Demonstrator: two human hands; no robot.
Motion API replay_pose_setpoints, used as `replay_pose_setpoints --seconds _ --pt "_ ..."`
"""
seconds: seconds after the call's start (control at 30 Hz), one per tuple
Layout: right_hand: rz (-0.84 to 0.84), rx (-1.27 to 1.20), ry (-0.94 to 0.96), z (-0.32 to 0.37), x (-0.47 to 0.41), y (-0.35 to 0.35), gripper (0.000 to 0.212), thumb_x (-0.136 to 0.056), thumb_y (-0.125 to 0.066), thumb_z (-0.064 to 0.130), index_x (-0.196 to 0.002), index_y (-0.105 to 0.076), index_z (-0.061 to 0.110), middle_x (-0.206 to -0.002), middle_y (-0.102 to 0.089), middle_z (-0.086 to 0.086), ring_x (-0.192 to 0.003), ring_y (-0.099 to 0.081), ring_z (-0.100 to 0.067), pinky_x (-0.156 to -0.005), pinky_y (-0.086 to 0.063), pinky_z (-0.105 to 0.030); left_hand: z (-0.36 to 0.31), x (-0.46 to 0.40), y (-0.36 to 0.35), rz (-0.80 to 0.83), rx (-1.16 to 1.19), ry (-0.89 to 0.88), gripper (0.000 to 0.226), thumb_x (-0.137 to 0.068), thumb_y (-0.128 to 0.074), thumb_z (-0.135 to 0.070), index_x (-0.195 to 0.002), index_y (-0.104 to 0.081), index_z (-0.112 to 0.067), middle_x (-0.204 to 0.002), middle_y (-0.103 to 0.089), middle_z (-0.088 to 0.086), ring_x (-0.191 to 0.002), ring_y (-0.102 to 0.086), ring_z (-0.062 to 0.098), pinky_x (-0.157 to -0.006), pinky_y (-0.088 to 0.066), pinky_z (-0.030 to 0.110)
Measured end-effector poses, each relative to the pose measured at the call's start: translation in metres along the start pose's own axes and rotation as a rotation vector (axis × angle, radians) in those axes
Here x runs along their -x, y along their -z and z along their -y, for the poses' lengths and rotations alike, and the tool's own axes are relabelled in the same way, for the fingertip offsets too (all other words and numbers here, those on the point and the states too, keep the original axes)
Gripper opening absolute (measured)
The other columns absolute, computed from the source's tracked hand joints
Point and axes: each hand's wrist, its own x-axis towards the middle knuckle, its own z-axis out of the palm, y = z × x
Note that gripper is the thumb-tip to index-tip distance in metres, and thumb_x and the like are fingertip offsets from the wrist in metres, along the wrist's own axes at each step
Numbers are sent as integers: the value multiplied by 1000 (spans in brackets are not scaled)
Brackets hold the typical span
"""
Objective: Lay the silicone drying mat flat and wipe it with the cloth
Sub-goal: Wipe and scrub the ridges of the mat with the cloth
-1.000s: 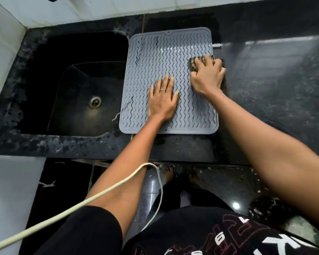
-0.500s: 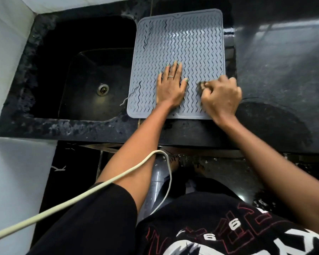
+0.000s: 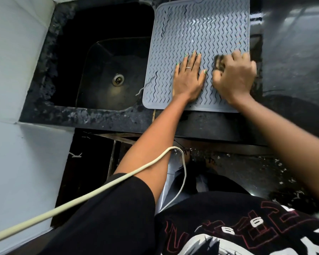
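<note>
Black worktop (image 3: 293, 74) carries mat (image 3: 201, 34), already flat. Left hand (image 3: 189, 80) open, pressing; right hand (image 3: 234, 78) grips cloth (image 3: 219, 64); wiping under way.

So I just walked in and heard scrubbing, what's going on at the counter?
A person is wiping a grey ribbed silicone drying mat that lies flat on the black stone counter beside the dark sink. The left hand presses the mat down, palm flat. The right hand grips a dark cloth against the mat's right side.
</note>
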Motion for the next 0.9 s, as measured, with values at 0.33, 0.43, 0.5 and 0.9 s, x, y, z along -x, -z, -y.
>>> replay_pose_setpoints --seconds 0.33,0.43,0.5,0.9 --pt "27 -323 -201 3 24 52 35 -76 -47 34 -83 -71 9 -89 -69 -16 -82 -61 -34 -69 -43 -34 2 -2 -1 -21 18 -10 58 -101 -27 -42 -153 -12 -23 -162 -8 -3 -150 -7 17 -122 -6 41" --pt "-40 -405 -221 5 -42 46 32 -81 -45 29 -100 -67 14 -109 -62 -11 -97 -50 -18 -83 -33 -27 2 -2 -3 -27 22 -13 57 -101 -28 -43 -153 -13 -24 -162 -10 -4 -150 -8 16 -122 -6 40" --pt "105 -281 -170 10 -69 34 42 -80 -47 21 -121 -58 20 -125 -51 -11 -115 -43 -22 -96 -31 -35 2 -1 -3 -29 27 -6 58 -101 -28 -43 -153 -13 -24 -162 -10 -4 -150 -8 16 -122 -5 39" --pt "8 -48 59 4 62 25 28 -72 -49 17 -88 -71 11 -85 -62 -12 -80 -53 -35 -66 -39 -37 6 -2 -5 -30 34 -22 59 -100 -29 -43 -153 -12 -24 -162 -9 -3 -150 -7 16 -122 -3 38"
